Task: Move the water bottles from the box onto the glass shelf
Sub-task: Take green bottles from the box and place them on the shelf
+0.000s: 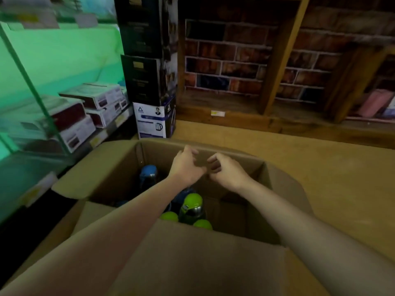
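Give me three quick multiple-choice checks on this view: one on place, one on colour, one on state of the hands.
1. Where do the glass shelves stand from the open brown cardboard box?
A. left
B. right
C. behind the camera

2. What colour is the cap on the bottle nearest the box's middle?
A. red
B. lime green
C. white

3. What do the left hand and right hand hold?
A. a bottle each
B. one shared bottle
C. nothing

Answers:
1 A, the green-lit shelving fills the left side.
2 B, a bright green cap tops it.
3 C, both sets of fingers are curled over the box, empty.
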Available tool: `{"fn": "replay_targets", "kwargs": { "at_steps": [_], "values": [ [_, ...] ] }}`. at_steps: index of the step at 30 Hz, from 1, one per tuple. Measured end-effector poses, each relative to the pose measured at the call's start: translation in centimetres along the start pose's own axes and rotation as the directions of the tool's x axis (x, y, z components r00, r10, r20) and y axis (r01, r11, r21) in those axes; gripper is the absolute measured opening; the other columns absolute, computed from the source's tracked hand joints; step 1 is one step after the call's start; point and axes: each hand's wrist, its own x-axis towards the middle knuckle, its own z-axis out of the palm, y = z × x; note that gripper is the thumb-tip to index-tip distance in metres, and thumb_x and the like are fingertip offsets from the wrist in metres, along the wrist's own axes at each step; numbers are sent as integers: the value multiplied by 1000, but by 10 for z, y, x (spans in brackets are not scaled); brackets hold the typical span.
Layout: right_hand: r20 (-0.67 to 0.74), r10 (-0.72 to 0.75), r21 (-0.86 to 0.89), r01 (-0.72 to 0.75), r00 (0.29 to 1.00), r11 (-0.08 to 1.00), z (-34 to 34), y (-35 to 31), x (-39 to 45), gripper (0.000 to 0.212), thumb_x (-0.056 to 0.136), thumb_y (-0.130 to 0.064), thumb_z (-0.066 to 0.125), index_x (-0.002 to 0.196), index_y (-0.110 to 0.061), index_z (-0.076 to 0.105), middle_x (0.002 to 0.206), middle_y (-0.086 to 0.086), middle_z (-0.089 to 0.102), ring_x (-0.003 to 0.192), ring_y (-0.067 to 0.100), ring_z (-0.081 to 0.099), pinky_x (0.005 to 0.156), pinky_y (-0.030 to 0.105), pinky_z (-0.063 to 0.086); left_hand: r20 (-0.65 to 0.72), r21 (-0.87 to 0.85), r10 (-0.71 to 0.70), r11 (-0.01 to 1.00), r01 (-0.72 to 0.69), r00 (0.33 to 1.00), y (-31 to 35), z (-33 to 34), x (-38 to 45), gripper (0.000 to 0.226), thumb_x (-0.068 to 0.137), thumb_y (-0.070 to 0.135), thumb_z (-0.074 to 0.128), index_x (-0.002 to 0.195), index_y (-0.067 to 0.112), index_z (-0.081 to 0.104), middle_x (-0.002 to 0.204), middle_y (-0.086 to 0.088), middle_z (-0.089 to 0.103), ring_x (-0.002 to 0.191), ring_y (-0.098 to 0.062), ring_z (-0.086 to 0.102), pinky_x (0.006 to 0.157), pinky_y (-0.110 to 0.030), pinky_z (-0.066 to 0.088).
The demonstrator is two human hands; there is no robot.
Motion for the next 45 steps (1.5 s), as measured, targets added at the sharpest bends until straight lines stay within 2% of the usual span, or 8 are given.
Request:
{"fn": "replay_targets", "kwargs": {
  "at_steps": [10, 16, 21, 26, 30, 35, 39, 45],
  "values": [
    [297, -162, -143, 212, 941, 967, 33, 49, 42, 49, 81, -14, 69, 127, -11, 52, 129, 11, 52, 119, 25, 51, 95, 28, 40, -39, 76, -239, 968, 241, 970, -38, 43, 3, 49, 82, 15, 68, 124, 13, 44, 128, -12, 50, 114, -27, 52, 84, -29, 40],
    [612, -206, -244, 430, 764, 869, 68, 49, 58, 64, 77, -24, 73, 135, -19, 46, 142, 6, 42, 126, 28, 45, 99, 33, 41, -66, 133, -295, 944, 302, 953, -65, 48, 4, 35, 77, 0, 61, 104, 14, 43, 120, -18, 54, 104, -30, 57, 83, -32, 45],
    [719, -194, -309, 557, 668, 771, 74, 46, 64, 70, 84, -20, 67, 144, -18, 32, 153, 8, 23, 135, 31, 31, 105, 33, 32, -82, 113, -316, 939, 324, 945, -70, 49, 9, 28, 80, -1, 56, 98, 13, 41, 120, -17, 53, 105, -27, 55, 81, -28, 41],
    [669, -261, -333, 594, 696, 732, 67, 43, 57, 62, 84, -18, 65, 140, -14, 40, 147, 9, 35, 128, 31, 39, 103, 35, 36, -34, 112, -279, 953, 281, 960, -65, 45, 1, 52, 80, -2, 55, 130, 9, 44, 133, -12, 50, 121, -26, 51, 95, -30, 43],
    [591, -291, -387, 581, 753, 717, 38, 22, 55, 58, 73, -29, 73, 125, -14, 52, 118, 9, 50, 115, 28, 50, 94, 34, 43, 15, -44, -255, 966, 256, 967, -46, 22, -4, 70, 76, 2, 67, 139, 10, 37, 142, -8, 45, 132, -24, 43, 106, -36, 41],
    [459, -368, -349, 545, 809, 762, -12, -28, 38, 58, 75, -31, 71, 127, -18, 51, 107, 3, 44, 112, 24, 50, 86, 29, 42, 34, -248, -191, 949, 193, 981, -5, -28, -20, 73, 78, -8, 60, 142, 6, 29, 146, -9, 39, 131, -19, 41, 96, -29, 43],
    [317, -462, -310, 551, 828, 775, -48, -88, 12, 52, 74, -32, 71, 122, -18, 56, 114, 4, 56, 102, 20, 53, 83, 28, 44, 40, -232, -120, 965, 126, 992, 18, -81, -47, 70, 75, -14, 61, 136, 7, 34, 127, -7, 51, 108, -17, 50, 68, -23, 48],
    [231, -554, -188, 596, 800, 781, -69, -189, -28, 50, 76, -31, 70, 122, -22, 50, 107, 4, 57, 86, 18, 55, 69, 31, 45, -92, -122, 42, 991, -53, 995, 47, -165, -100, 44, 66, 7, 82, 101, 21, 60, 105, -4, 68, 100, -21, 63, 90, -36, 50]
  ]
}}
